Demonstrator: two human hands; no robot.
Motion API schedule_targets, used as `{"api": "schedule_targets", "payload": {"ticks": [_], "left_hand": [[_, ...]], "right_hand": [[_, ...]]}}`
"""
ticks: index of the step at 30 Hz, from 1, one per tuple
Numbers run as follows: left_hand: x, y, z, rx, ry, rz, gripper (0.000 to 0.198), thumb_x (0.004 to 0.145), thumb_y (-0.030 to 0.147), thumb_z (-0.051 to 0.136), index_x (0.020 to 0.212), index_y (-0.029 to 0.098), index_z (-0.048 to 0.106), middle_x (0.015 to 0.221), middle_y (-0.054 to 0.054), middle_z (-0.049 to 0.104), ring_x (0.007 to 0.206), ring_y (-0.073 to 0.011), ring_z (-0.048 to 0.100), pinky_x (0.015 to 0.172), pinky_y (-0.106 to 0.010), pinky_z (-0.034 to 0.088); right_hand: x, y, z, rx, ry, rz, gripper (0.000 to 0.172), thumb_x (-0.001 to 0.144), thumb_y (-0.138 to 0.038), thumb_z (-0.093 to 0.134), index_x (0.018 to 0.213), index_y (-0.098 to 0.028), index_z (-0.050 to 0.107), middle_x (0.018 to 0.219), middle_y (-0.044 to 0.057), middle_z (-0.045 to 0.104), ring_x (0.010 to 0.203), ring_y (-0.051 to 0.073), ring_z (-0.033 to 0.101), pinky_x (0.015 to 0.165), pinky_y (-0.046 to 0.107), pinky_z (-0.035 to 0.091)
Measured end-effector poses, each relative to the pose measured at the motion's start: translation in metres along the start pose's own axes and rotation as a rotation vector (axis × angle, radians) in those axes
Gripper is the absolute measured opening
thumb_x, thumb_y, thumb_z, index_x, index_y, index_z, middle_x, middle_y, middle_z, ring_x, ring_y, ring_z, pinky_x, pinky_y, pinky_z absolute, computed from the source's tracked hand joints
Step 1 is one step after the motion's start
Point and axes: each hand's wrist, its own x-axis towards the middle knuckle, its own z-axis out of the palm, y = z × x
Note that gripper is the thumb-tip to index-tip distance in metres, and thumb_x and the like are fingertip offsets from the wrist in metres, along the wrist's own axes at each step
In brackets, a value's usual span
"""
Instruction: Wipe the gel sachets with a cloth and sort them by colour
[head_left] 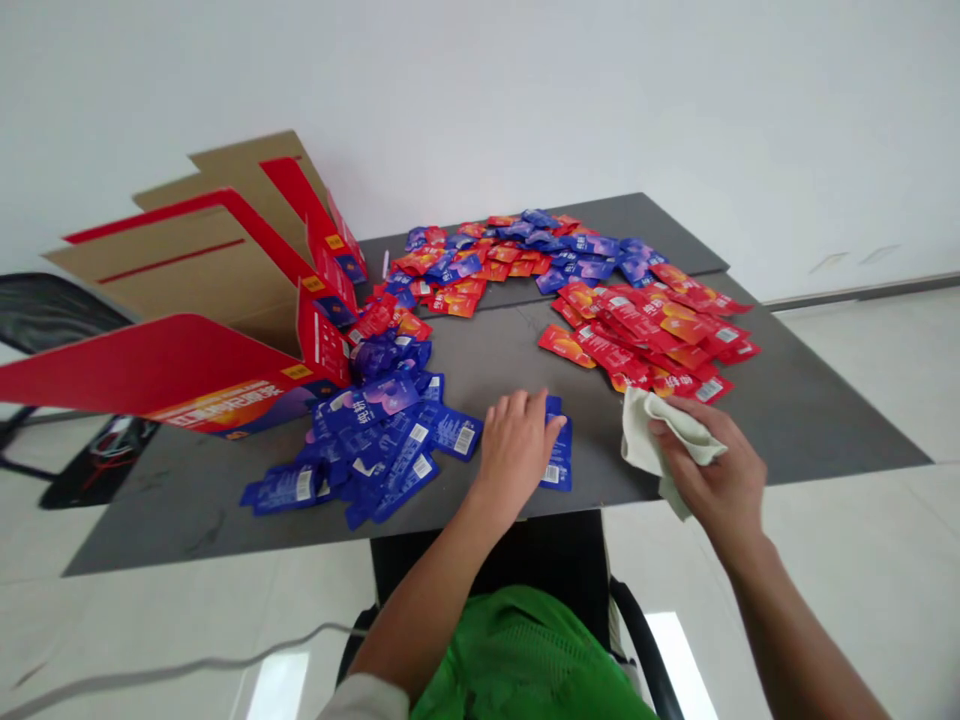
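Observation:
My left hand (516, 440) lies palm down near the front edge of the table, fingers stretched forward and the thumb apart. Its index finger and thumb overlap a blue sachet (557, 455) that lies flat and is partly covered by the hand. Bunched in my right hand (720, 470) is a pale cloth (649, 440), gripped between thumb and fingers over the table's front edge. Left of my left hand spreads a pile of blue sachets (390, 450), several with barcodes facing up. Beyond the cloth lies a heap of red sachets (645, 330).
Red cartons with raised flaps (247, 385) stand at the left of the grey table (487, 350). Mixed red and blue sachets (510, 250) lie in an arc at the back. A white wall is behind. A chair (645, 640) and a grey cable (210, 665) are below.

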Motion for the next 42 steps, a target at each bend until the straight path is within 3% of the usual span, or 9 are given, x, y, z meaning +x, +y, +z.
{"api": "schedule_targets", "payload": {"ticks": [7, 13, 17, 20, 23, 27, 33, 38, 42], "left_hand": [[0.024, 0.003, 0.023, 0.115, -0.139, -0.082, 0.054, 0.096, 0.054, 0.079, 0.125, 0.01, 0.069, 0.114, -0.018, 0.07, 0.109, -0.0321, 0.07, 0.093, -0.04, 0.056], [0.038, -0.002, 0.022, -0.163, -0.283, -0.143, 0.063, 0.092, 0.036, 0.087, 0.144, 0.009, 0.064, 0.124, -0.019, 0.076, 0.118, -0.0333, 0.074, 0.1, -0.041, 0.057], [0.045, -0.006, 0.01, -0.392, -0.342, -0.113, 0.03, 0.095, 0.027, 0.082, 0.124, 0.018, 0.08, 0.11, -0.007, 0.082, 0.1, -0.0221, 0.077, 0.089, -0.03, 0.058], [0.041, -0.002, -0.01, -0.536, -0.203, -0.026, 0.018, 0.101, 0.03, 0.075, 0.112, 0.019, 0.084, 0.101, -0.004, 0.078, 0.092, -0.0176, 0.075, 0.084, -0.027, 0.057], [0.027, 0.002, -0.034, -0.599, -0.035, 0.151, 0.018, 0.105, 0.031, 0.071, 0.115, 0.023, 0.084, 0.103, -0.005, 0.073, 0.097, -0.0175, 0.073, 0.089, -0.029, 0.056], [-0.003, -0.002, -0.044, -0.396, -0.066, 0.334, 0.02, 0.102, 0.02, 0.074, 0.113, 0.031, 0.085, 0.113, -0.004, 0.074, 0.111, -0.02, 0.071, 0.104, -0.037, 0.051], [-0.055, -0.013, -0.022, -0.205, -0.248, 0.378, 0.03, 0.097, 0.021, 0.081, 0.126, 0.028, 0.078, 0.128, -0.005, 0.077, 0.127, -0.0239, 0.068, 0.111, -0.044, 0.047], [-0.091, -0.009, -0.004, -0.094, -0.139, 0.382, 0.046, 0.099, 0.035, 0.08, 0.141, 0.022, 0.067, 0.151, -0.011, 0.067, 0.144, -0.029, 0.059, 0.12, -0.049, 0.044], [-0.109, -0.007, 0.016, -0.051, -0.063, 0.439, 0.038, 0.105, 0.034, 0.072, 0.14, 0.019, 0.067, 0.156, -0.011, 0.064, 0.147, -0.0266, 0.057, 0.121, -0.045, 0.046]], "right_hand": [[-0.035, 0.016, 0.01, 0.106, -0.01, 0.238, 0.044, 0.094, -0.057, 0.073, 0.124, -0.025, 0.078, 0.119, 0.01, 0.078, 0.105, 0.031, 0.075, 0.095, 0.048, 0.06], [-0.036, 0.021, 0.016, 0.149, 0.037, 0.311, 0.047, 0.092, -0.059, 0.074, 0.125, -0.025, 0.078, 0.119, 0.01, 0.078, 0.108, 0.033, 0.074, 0.1, 0.05, 0.057], [-0.036, 0.022, 0.016, 0.15, 0.03, 0.327, 0.05, 0.091, -0.061, 0.074, 0.125, -0.024, 0.078, 0.119, 0.011, 0.078, 0.109, 0.033, 0.073, 0.101, 0.052, 0.056], [-0.036, 0.02, 0.016, 0.147, 0.027, 0.344, 0.052, 0.091, -0.063, 0.073, 0.124, -0.024, 0.078, 0.118, 0.011, 0.078, 0.108, 0.034, 0.074, 0.1, 0.052, 0.056], [-0.036, 0.02, 0.017, 0.16, 0.034, 0.349, 0.052, 0.091, -0.062, 0.074, 0.125, -0.024, 0.078, 0.118, 0.011, 0.078, 0.108, 0.033, 0.074, 0.101, 0.051, 0.056], [-0.036, 0.021, 0.018, 0.17, 0.032, 0.333, 0.05, 0.091, -0.061, 0.074, 0.124, -0.024, 0.078, 0.118, 0.011, 0.078, 0.108, 0.032, 0.074, 0.1, 0.05, 0.057], [-0.035, 0.022, 0.016, 0.167, 0.009, 0.318, 0.049, 0.092, -0.06, 0.074, 0.125, -0.023, 0.078, 0.118, 0.012, 0.079, 0.106, 0.031, 0.074, 0.098, 0.048, 0.058], [-0.014, 0.02, 0.008, 0.171, -0.075, 0.251, 0.048, 0.093, -0.06, 0.075, 0.125, -0.024, 0.078, 0.114, 0.01, 0.08, 0.102, 0.03, 0.076, 0.093, 0.045, 0.06], [0.011, -0.001, 0.006, 0.139, -0.07, 0.001, 0.036, 0.098, -0.047, 0.074, 0.128, -0.027, 0.075, 0.121, 0.008, 0.078, 0.108, 0.029, 0.075, 0.096, 0.044, 0.059]]}}
